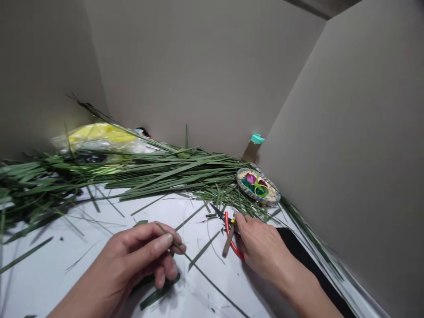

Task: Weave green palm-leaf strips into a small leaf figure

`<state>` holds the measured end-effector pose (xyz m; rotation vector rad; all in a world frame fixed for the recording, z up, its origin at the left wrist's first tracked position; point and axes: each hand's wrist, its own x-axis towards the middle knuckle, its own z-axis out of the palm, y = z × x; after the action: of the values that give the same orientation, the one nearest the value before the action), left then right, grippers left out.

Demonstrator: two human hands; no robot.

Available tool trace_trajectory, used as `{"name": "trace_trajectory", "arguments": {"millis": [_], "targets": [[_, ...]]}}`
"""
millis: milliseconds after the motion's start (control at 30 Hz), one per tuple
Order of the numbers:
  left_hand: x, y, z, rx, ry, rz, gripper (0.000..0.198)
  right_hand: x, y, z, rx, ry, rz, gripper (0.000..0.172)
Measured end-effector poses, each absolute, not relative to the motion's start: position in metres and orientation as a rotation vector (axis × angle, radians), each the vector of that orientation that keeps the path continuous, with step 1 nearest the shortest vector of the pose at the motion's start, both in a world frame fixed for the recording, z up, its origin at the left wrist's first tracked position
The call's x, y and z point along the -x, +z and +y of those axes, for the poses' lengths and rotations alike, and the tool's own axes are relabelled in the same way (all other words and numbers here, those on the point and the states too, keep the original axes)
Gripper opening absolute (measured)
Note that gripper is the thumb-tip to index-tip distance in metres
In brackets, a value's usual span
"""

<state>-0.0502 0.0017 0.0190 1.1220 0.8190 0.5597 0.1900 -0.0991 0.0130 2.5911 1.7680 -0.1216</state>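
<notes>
My left hand [145,254] pinches a thin green leaf strip [212,280] between thumb and forefinger; the strip runs down to the right. At the right, my right hand [261,245] has its fingers curled at the red-handled scissors [227,223], whose dark blades point up and left over the white table. A short brown stick-like piece [228,244] crosses the red handle just below my fingertips. My right thumb and the far side of the handles are hidden. Dark green leaf pieces [159,295] lie under and beside my left hand.
A heap of long green leaves [172,172] stretches across the back of the white table [109,247]. Behind it lie yellow plastic bags [102,132]. A woven oval tray [274,197] with coloured coils and a green-capped bottle [253,148] stand near the right wall [357,119].
</notes>
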Motion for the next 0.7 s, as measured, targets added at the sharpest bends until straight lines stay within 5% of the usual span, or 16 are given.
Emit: {"name": "trace_trajectory", "arguments": {"millis": [333,467,700], "targets": [[0.052,0.022,-0.008,-1.106,0.619,0.713,0.036,-0.206,0.029,-0.106,-2.856,-0.424,2.004,0.012],[0.053,0.02,-0.007,-1.142,0.635,0.707,0.036,-0.194,0.026,-0.104,-2.97,-0.625,2.09,0.04],[0.055,0.015,-0.007,-1.157,0.623,0.726,0.03,-0.186,0.029,-0.106,-3.039,-0.651,2.191,0.063]]}}
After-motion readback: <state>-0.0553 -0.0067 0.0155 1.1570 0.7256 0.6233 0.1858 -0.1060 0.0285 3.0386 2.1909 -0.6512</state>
